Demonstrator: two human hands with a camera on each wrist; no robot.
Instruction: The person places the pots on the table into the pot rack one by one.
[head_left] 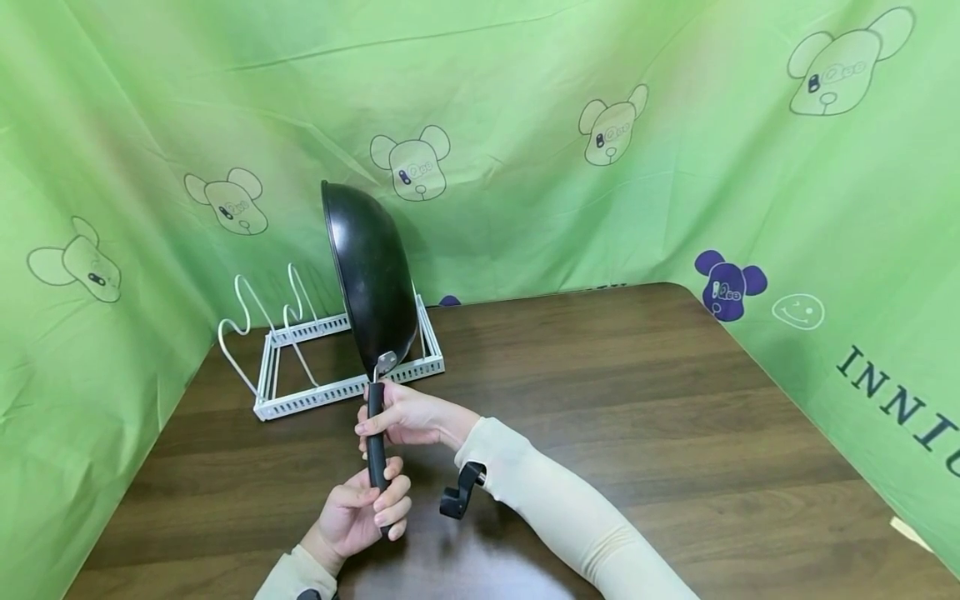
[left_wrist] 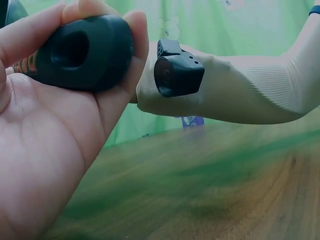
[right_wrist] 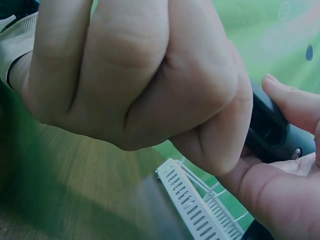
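A black wok (head_left: 369, 267) stands on its side, its bowl over the right end of a white wire rack (head_left: 315, 397). Its long black handle (head_left: 377, 437) points down toward me. My left hand (head_left: 360, 512) curls its fingers round the handle's lower end; the hanging hole shows in the left wrist view. Higher up, close to the metal bracket (head_left: 386, 362), my right hand (head_left: 412, 417) pinches the handle between thumb and fingers. In the right wrist view, the left hand's curled fingers (right_wrist: 135, 65) fill the foreground, and the right hand (right_wrist: 280, 190) shows at the right edge.
Curved white wire dividers (head_left: 294, 300) rise from the rack's left part. The rack sits on a brown wooden table (head_left: 637, 417), near its back left. A green printed cloth (head_left: 525, 208) hangs behind and beside the table. Black cameras (head_left: 457, 500) are strapped to the wrists.
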